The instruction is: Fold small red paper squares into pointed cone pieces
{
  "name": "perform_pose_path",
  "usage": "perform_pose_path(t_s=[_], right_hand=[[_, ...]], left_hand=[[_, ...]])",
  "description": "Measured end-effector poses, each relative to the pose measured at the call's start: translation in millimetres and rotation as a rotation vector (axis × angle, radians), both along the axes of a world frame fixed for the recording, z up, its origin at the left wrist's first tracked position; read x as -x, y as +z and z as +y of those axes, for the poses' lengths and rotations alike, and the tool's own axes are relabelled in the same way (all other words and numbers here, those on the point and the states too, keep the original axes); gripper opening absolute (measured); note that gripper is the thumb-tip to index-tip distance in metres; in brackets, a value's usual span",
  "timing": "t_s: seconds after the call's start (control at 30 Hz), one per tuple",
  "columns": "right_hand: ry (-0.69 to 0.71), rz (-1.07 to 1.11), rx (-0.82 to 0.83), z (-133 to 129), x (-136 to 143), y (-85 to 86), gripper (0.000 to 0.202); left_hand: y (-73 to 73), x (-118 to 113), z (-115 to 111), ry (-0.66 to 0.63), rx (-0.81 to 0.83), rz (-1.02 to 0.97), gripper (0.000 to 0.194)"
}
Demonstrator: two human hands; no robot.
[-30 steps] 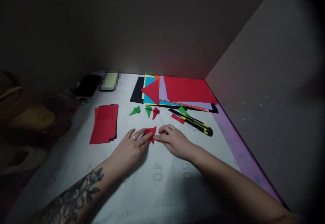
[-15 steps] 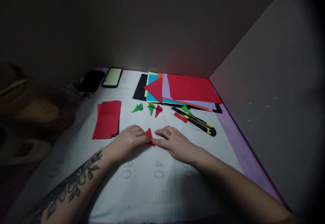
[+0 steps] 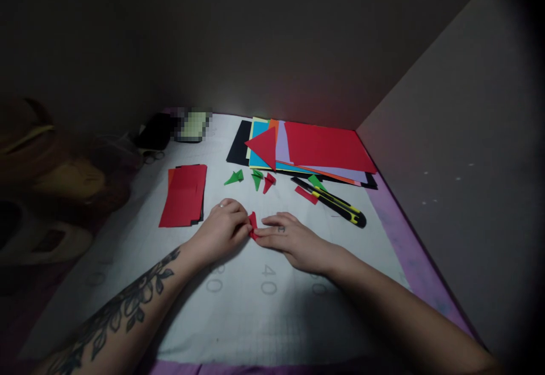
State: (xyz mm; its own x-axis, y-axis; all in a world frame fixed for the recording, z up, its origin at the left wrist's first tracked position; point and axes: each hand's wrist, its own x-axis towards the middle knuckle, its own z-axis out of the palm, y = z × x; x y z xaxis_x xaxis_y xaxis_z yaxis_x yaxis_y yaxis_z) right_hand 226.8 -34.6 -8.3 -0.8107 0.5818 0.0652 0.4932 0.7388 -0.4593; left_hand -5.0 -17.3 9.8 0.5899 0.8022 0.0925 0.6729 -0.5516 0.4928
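Note:
A small folded piece of red paper (image 3: 253,225) lies on the white numbered mat, between my two hands. My left hand (image 3: 227,224) is closed, thumb and fingertips gripping the paper's left side. From the right, my right hand (image 3: 293,241) reaches in with fingers stretched out, its fingertips touching the paper's right and lower edge. Part of the paper is hidden under the fingers. Just beyond lie a folded red piece (image 3: 268,182) and two folded green pieces, one in the middle (image 3: 257,178) and one to the left (image 3: 234,177).
A black and yellow utility knife (image 3: 334,202) rests at the right over small red and green scraps. Behind it is a stack of coloured sheets (image 3: 330,147) topped by a red triangle (image 3: 264,147). Red rectangles (image 3: 183,196) are piled left; scissors (image 3: 153,156) lie farther back.
The fingers of my left hand have curled in more tightly at the paper, and less of it shows. My right hand stays at its right side. The view has shifted slightly.

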Motion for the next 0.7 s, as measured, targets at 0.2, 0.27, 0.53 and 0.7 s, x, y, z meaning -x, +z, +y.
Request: perform_pose_path(t_s=[0.2,0.27,0.53,0.7], right_hand=[[-0.012,-0.021,0.027,-3.0,3.7,-0.2,0.055],[0.000,-0.019,0.009,-2.7,3.3,-1.7,0.053],[-0.003,-0.006,-0.033,-3.6,4.1,0.9,0.051],[-0.006,-0.042,-0.039,-4.7,5.5,2.9,0.057]], left_hand=[[-0.3,1.4,2.1,0.036,0.035,0.023,0.021],[0.3,1.1,2.0,0.039,0.044,0.038,0.021],[0.3,-1.9,1.3,0.044,0.023,0.082,0.019],[-1.3,-3.5,2.1,0.055,0.017,0.097,0.018]])
